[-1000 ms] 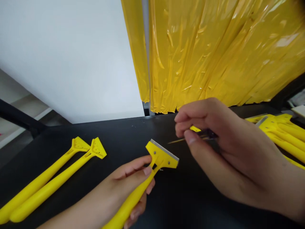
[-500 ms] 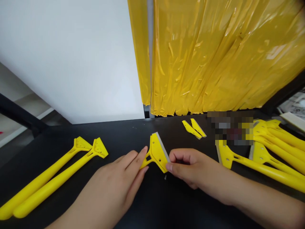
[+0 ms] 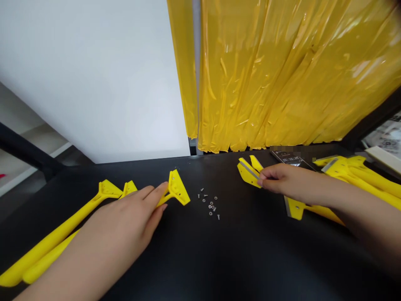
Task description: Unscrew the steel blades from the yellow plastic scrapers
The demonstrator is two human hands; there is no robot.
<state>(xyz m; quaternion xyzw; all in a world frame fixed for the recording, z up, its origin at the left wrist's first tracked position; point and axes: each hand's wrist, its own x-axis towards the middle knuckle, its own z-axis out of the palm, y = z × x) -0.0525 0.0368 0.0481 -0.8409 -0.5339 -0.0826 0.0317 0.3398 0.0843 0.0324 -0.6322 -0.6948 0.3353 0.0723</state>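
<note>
My left hand (image 3: 128, 217) is closed round the neck of a yellow scraper handle (image 3: 180, 191), its wide head showing no blade. At the right, my right hand (image 3: 277, 177) pinches the lower end of a yellow clamp plate (image 3: 245, 173) with a grey blade strip along it. Another yellow plate (image 3: 256, 162) lies just behind that one, partly covered. Small metal screws (image 3: 218, 217) and nuts (image 3: 216, 198) are scattered on the black table between my hands.
Left of me, two more bladeless scraper handles (image 3: 62, 229) lie on the black table (image 3: 200, 259), one partly under my left arm. Scrapers with blades (image 3: 296, 208) are piled at the right beside a dark flat packet (image 3: 288, 158). Yellow plastic sheeting (image 3: 266, 75) hangs behind.
My right hand has taken the plate with its blade off the scraper head and carried it right, beside the other plates. My left hand has drawn the handle left, uncovering the screws and nuts.
</note>
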